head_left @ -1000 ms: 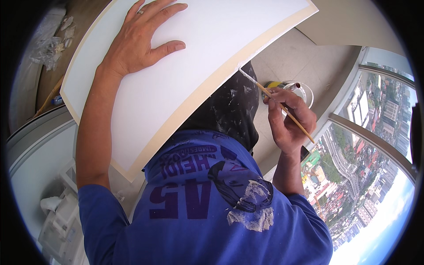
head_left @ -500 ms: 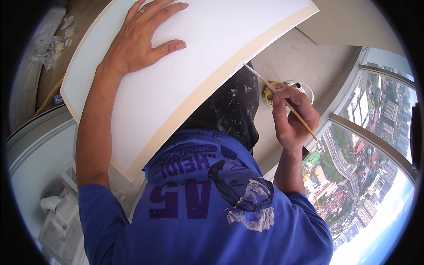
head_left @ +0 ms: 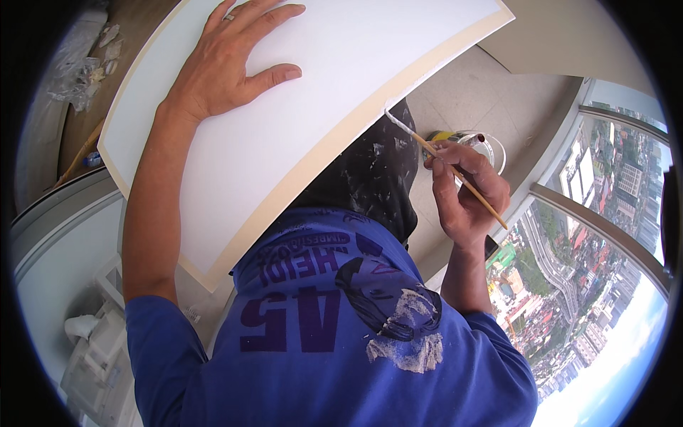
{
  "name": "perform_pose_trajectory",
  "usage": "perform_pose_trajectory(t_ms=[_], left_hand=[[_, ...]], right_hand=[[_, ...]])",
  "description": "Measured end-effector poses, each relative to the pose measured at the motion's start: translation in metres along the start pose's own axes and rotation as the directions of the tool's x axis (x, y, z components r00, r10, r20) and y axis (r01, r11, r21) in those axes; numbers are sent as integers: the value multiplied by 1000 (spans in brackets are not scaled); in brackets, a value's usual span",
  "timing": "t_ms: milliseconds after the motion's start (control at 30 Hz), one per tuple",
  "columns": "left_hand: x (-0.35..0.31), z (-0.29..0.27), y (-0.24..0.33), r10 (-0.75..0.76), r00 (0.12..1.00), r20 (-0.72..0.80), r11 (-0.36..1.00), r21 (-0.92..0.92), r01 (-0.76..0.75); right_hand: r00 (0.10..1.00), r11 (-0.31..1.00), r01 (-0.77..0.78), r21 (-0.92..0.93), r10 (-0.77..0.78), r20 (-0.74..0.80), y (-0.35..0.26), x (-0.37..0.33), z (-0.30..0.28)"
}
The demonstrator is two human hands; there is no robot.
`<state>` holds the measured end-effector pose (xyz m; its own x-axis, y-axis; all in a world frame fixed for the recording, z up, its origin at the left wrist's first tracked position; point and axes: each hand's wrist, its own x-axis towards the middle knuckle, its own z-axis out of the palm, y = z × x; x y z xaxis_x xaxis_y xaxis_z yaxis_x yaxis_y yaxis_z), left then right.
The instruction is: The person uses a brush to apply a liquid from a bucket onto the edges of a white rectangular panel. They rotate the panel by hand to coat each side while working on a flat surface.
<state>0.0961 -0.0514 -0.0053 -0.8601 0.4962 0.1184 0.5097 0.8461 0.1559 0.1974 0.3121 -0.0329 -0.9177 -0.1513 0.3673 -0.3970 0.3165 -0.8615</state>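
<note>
A large white panel (head_left: 299, 107) with a beige border lies tilted across my lap. Flat on its upper left part rests my left hand (head_left: 231, 60), fingers spread, a ring on one of them. Between thumb and fingers, my right hand (head_left: 469, 188) grips a thin paintbrush (head_left: 455, 174) with a wooden handle. The brush's white-coated tip meets the panel's right edge, above my dark, paint-spotted trousers (head_left: 370, 167). Along that edge, the stretch beyond the tip looks whiter than the beige nearer me.
A yellow-and-white bucket (head_left: 445, 135) with a handle stands on the tiled floor (head_left: 462, 89), partly behind my right hand. Large windows (head_left: 590, 156) over a city line the right side. At the far left lie crumpled clear plastic (head_left: 75, 78) and a wooden surface.
My right hand has shifted slightly left and nearer me, and the brush tip has slid along the panel's edge toward me. My left hand and the panel are almost unmoved.
</note>
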Motion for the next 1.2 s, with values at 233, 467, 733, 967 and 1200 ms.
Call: perform_pose_trajectory(t_ms=[233,467,733,967,1200], left_hand=[[0,-1,1,0,1000,-2,1000,1,0],[1,-1,1,-3,1000,-4,1000,1,3],[2,0,2,1,1000,-8,1000,-1,-1],[2,-1,2,3,1000,-9,1000,1,-3],[2,-1,1,9,1000,-11,1000,2,-9]], right_hand=[[998,999,-4,38,6,-63,7,1,4],[995,998,0,-63,-6,-98,7,7,-3],[996,999,40,25,-42,81,-6,1,2],[998,997,1,-75,-6,-64,4,9,-1],[999,999,34,-24,-33,42,-8,0,6]])
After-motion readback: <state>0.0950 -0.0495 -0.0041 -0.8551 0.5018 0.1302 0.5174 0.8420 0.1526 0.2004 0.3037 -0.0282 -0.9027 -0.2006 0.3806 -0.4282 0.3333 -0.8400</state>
